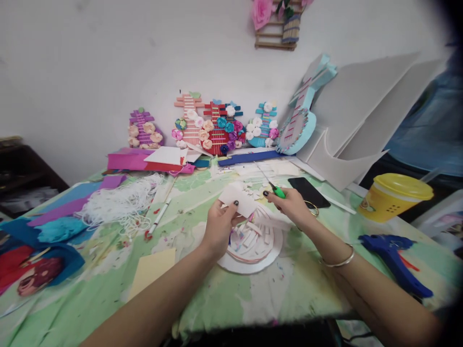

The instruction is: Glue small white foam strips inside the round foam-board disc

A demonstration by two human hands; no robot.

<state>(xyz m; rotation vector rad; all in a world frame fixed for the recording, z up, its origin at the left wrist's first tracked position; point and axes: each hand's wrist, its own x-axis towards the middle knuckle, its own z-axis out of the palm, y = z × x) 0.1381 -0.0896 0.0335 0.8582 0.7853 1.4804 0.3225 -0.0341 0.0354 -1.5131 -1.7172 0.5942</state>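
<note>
My left hand is closed on a small white foam piece, held up above a round white plate. My right hand grips a green-handled cutting tool, its thin blade pointing up and away to the left. The tool's tip sits just right of the foam piece. The plate under both hands holds several cut white strips. A thin bangle circles my right wrist.
A blue glue gun lies at the right, a yellow lidded tub behind it. A black phone lies beyond my right hand. White string, coloured foam sheets and a pen lie left. Decorated guitar crafts and white boards lean on the wall.
</note>
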